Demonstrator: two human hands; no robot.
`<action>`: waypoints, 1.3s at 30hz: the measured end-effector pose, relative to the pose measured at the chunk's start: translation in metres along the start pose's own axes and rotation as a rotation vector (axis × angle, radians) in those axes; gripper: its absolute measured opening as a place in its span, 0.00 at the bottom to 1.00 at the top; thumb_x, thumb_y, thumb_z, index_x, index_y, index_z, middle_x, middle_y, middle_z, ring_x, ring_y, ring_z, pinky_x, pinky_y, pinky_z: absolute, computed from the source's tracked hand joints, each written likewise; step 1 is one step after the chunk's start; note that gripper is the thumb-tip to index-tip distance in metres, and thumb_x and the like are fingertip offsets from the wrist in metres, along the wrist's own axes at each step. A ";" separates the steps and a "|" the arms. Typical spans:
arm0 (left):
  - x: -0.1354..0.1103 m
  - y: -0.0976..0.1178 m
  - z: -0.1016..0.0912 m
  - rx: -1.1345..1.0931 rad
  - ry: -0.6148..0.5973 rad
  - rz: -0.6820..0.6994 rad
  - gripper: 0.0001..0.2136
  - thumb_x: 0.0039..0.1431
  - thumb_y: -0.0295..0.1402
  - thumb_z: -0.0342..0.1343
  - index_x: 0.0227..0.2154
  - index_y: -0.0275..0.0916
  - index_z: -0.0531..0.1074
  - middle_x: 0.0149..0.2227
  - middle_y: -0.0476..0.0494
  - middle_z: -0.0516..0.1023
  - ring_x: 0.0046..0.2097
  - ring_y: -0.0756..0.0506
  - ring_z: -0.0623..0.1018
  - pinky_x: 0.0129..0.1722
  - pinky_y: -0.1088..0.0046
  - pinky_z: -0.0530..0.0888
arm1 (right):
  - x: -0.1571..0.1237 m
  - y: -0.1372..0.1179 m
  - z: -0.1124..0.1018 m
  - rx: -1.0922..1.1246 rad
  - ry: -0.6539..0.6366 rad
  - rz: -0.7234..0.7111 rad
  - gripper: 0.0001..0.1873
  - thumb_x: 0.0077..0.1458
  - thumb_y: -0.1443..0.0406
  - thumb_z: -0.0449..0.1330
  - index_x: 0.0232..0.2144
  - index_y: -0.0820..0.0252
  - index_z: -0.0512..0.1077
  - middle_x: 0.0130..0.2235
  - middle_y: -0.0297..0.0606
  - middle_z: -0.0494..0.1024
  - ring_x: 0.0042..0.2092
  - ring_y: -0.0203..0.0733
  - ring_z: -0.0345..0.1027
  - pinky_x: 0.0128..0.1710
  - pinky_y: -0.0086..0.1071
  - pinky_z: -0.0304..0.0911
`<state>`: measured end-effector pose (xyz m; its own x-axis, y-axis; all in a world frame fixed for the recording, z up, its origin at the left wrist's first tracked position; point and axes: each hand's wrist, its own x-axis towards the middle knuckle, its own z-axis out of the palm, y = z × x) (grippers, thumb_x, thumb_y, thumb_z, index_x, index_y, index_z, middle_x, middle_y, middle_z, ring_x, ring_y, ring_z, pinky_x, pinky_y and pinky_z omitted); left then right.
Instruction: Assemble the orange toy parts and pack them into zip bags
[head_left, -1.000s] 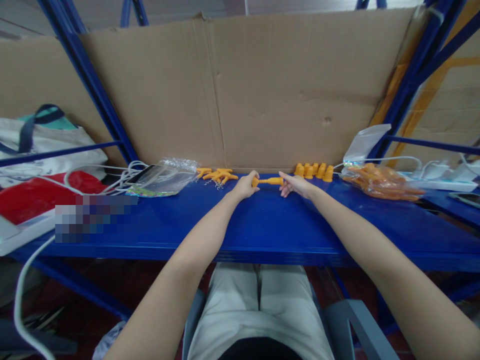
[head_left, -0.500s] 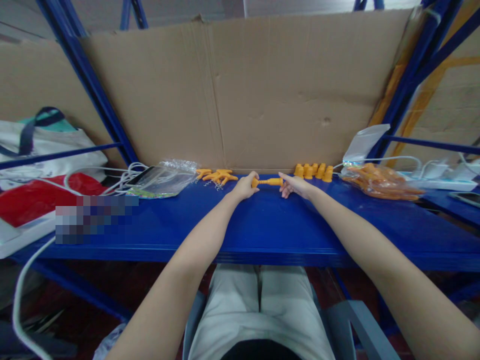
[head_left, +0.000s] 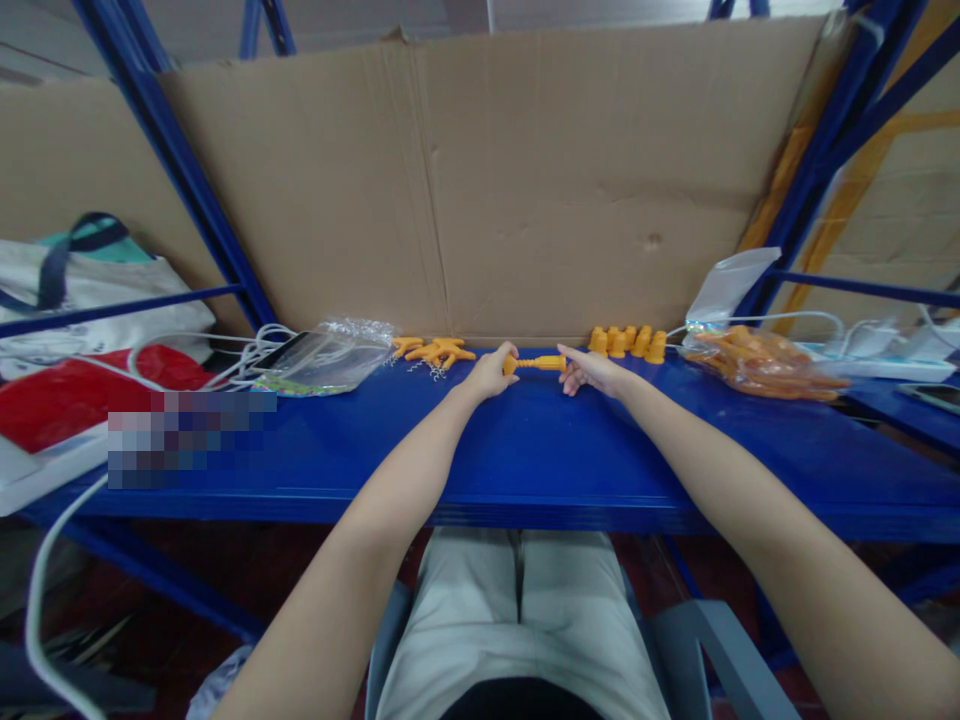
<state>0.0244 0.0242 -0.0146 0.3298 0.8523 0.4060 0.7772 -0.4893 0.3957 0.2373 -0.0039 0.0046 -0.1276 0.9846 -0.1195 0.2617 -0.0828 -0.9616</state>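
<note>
An orange ribbed plastic rod (head_left: 536, 363) lies across the far part of the blue shelf (head_left: 525, 450). My left hand (head_left: 490, 373) is closed around its left end. My right hand (head_left: 589, 370) pinches its right end with the fingertips. Left of my hands lie orange star-shaped pieces (head_left: 435, 350) with small metal springs. To the right stands a row of several orange caps (head_left: 628, 342).
A clear plastic bag (head_left: 326, 357) and white cables (head_left: 225, 345) lie at the left, beside a red and white bag (head_left: 67, 400). A bag of orange parts (head_left: 757, 362) and a power strip (head_left: 877, 355) sit at the right. Cardboard (head_left: 525, 180) walls the back.
</note>
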 end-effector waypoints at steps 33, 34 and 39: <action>-0.011 -0.008 -0.027 0.402 0.059 -0.596 0.22 0.55 0.36 0.53 0.53 0.40 0.73 0.59 0.31 0.68 0.65 0.30 0.60 0.62 0.42 0.55 | 0.019 0.025 -0.015 -1.204 0.237 -0.276 0.25 0.61 0.58 0.53 0.57 0.65 0.63 0.51 0.53 0.75 0.51 0.52 0.71 0.48 0.38 0.65; -0.010 -0.009 -0.027 0.397 0.071 -0.577 0.21 0.54 0.36 0.53 0.51 0.41 0.74 0.58 0.31 0.70 0.63 0.29 0.62 0.61 0.41 0.56 | 0.020 0.026 -0.016 -1.196 0.224 -0.295 0.25 0.61 0.59 0.53 0.57 0.65 0.63 0.51 0.53 0.75 0.51 0.52 0.71 0.48 0.38 0.65; -0.007 -0.012 -0.022 0.357 0.093 -0.480 0.16 0.55 0.34 0.54 0.45 0.40 0.78 0.52 0.33 0.76 0.59 0.29 0.69 0.59 0.42 0.59 | 0.022 0.028 -0.020 -1.178 0.197 -0.334 0.25 0.61 0.60 0.52 0.57 0.65 0.62 0.51 0.53 0.75 0.49 0.52 0.71 0.48 0.38 0.64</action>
<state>0.0010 0.0201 -0.0042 -0.1381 0.9348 0.3272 0.9646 0.0520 0.2585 0.2605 0.0186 -0.0196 -0.2342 0.9457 0.2254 0.9570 0.2651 -0.1177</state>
